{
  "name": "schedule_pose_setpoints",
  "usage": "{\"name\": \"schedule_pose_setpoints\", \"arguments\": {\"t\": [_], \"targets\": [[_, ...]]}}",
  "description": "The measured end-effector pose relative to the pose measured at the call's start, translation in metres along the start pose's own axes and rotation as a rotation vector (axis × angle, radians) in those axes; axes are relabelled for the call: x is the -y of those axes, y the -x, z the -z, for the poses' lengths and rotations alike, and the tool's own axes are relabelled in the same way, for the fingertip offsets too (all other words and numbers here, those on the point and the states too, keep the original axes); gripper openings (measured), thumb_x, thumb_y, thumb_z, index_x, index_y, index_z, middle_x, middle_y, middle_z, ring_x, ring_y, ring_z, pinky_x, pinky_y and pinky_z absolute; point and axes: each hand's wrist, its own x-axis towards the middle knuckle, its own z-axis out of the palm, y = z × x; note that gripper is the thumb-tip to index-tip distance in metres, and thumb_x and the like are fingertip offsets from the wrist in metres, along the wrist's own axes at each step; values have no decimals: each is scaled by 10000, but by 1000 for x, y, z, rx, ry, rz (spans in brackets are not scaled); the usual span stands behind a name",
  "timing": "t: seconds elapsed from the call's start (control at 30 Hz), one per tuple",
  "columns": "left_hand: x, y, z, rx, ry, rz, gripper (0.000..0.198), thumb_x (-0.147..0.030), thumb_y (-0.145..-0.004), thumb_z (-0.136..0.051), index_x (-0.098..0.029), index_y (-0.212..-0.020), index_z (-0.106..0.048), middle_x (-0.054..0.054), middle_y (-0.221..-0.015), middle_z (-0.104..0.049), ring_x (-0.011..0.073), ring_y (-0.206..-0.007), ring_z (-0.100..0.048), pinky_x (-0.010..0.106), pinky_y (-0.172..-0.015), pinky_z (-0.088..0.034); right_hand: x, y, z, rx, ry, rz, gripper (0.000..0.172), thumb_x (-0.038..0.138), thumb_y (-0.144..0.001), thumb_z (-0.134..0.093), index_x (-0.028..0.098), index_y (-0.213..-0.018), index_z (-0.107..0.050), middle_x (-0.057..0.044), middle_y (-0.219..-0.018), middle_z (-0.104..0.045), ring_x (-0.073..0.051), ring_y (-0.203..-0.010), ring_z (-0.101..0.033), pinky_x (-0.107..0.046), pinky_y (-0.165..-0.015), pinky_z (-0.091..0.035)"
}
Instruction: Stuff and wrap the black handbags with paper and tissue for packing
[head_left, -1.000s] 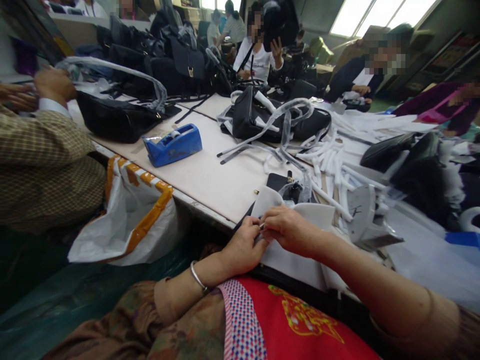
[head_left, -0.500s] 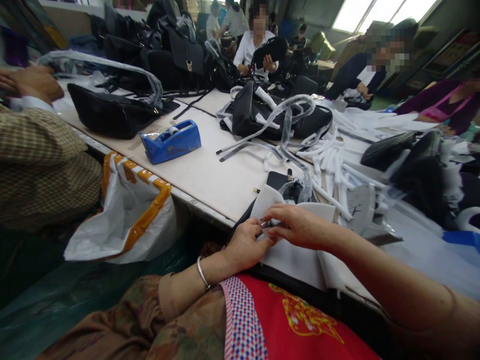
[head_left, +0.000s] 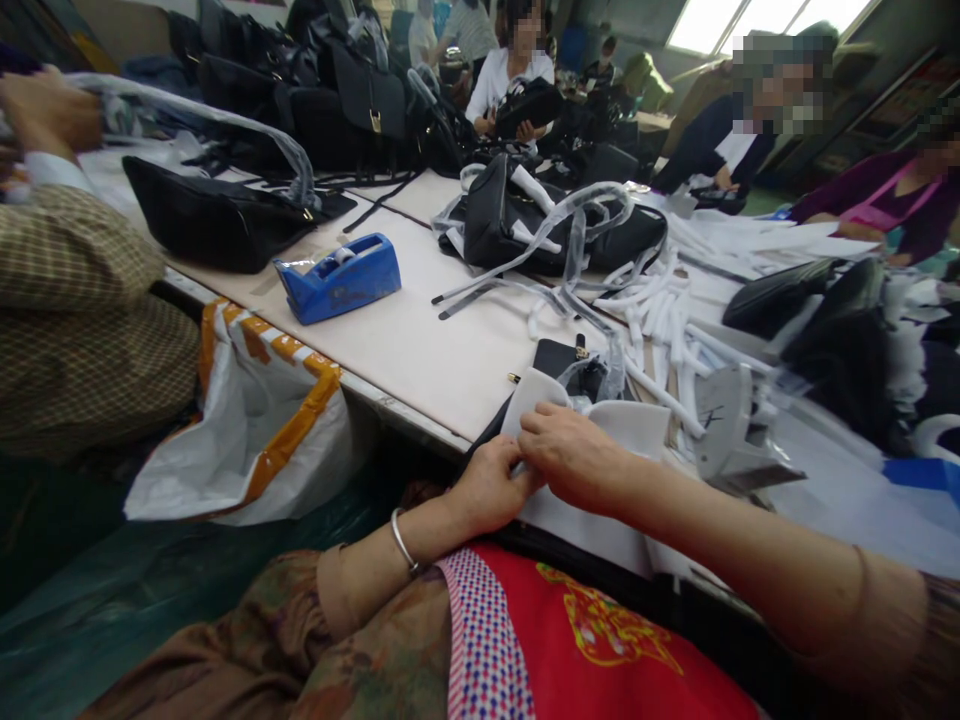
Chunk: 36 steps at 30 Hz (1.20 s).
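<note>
My left hand (head_left: 491, 487) and my right hand (head_left: 571, 455) meet at the near table edge, both with fingers curled and pinched together on a white foam sheet (head_left: 600, 500) that wraps a black bag (head_left: 559, 362). The fingertips touch each other at the sheet's left edge. A silver bangle sits on my left wrist. What sits between the fingertips is too small to name.
A blue tape dispenser (head_left: 339, 277) stands on the beige table (head_left: 420, 340). Black handbags (head_left: 210, 215) and foam-wrapped straps (head_left: 570, 225) lie beyond it. A white tape dispenser (head_left: 739, 425) is at my right. A white and orange sack (head_left: 255, 420) hangs at the table edge. Other people work around the table.
My right hand has closed back over my left fingertips after stretching its fingers flatter half a second ago. The view has shifted slightly; a person at the far end lowered a black bag.
</note>
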Motion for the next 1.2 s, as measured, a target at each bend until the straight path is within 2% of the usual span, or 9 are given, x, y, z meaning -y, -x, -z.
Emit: {"name": "schedule_pose_setpoints", "arguments": {"t": [0.17,0.33,0.4,0.57,0.7,0.87,1.03,1.13,1.2], "targets": [[6,-1,1,5,24,-41,162,-251,-836,-631,-166,-705,-672,34,-834,-688,168,-812,-622,281,-772,-500,9,21,-19,-227,126,-3,146,96,-872,-558,126,-817,-689,-101,-782,-612,-222,-737,-467,-369,-635,-318],[1,0,5,44,71,49,122,-274,-822,-663,-175,-819,-735,37,-920,-705,178,-866,-642,299,-835,-506,4,47,-37,-344,10,40,273,141,-924,-531,110,-1172,-640,-121,-1006,-639,-254,-979,-505,-406,-861,-383],[0,0,8,77,87,57,126,-276,-818,-666,-179,-843,-743,43,-944,-700,184,-893,-641,299,-851,-507,3,54,-43,-391,20,63,304,140,-943,-504,97,-1223,-614,-139,-1062,-633,-265,-1054,-500,-417,-908,-380],[-1,0,16,178,115,5,119,-257,-812,-660,-186,-862,-741,56,-1024,-680,200,-991,-617,321,-943,-484,5,56,-51,-455,49,74,245,151,-973,-477,122,-1143,-651,-123,-1042,-639,-256,-1036,-507,-407,-883,-396],[-4,-1,18,218,129,-14,231,-337,-894,-588,-166,-832,-730,76,-1048,-651,198,-985,-615,324,-949,-478,4,56,-50,-425,58,48,205,184,-987,-477,149,-1043,-671,-91,-1034,-640,-227,-974,-507,-391,-853,-393],[-7,-6,15,253,63,45,339,-427,-945,-507,-174,-861,-718,91,-1081,-650,230,-1017,-613,344,-961,-470,-3,60,-49,-478,25,-12,223,243,-998,-475,141,-1085,-653,-73,-980,-646,-207,-951,-523,-359,-810,-403],[-9,-12,12,277,3,99,383,-531,-895,-538,-210,-927,-744,87,-1138,-664,266,-1056,-614,353,-974,-485,-4,64,-49,-548,-49,-30,176,269,-958,-546,176,-1043,-669,-66,-1028,-668,-192,-981,-563,-343,-828,-437],[-10,-12,11,268,-25,116,396,-565,-851,-581,-219,-937,-755,83,-1144,-671,278,-1066,-621,349,-961,-504,-14,87,-43,-729,-217,-147,175,288,-920,-592,183,-1031,-678,-86,-1084,-675,-194,-1027,-588,-354,-894,-464],[-10,-11,10,243,-37,131,405,-576,-836,-593,-219,-926,-760,82,-1146,-673,284,-1075,-625,350,-957,-510,-36,118,-37,-951,-347,-391,220,273,-899,-612,179,-1085,-680,-113,-1124,-668,-209,-1069,-593,-380,-951,-463]]}}
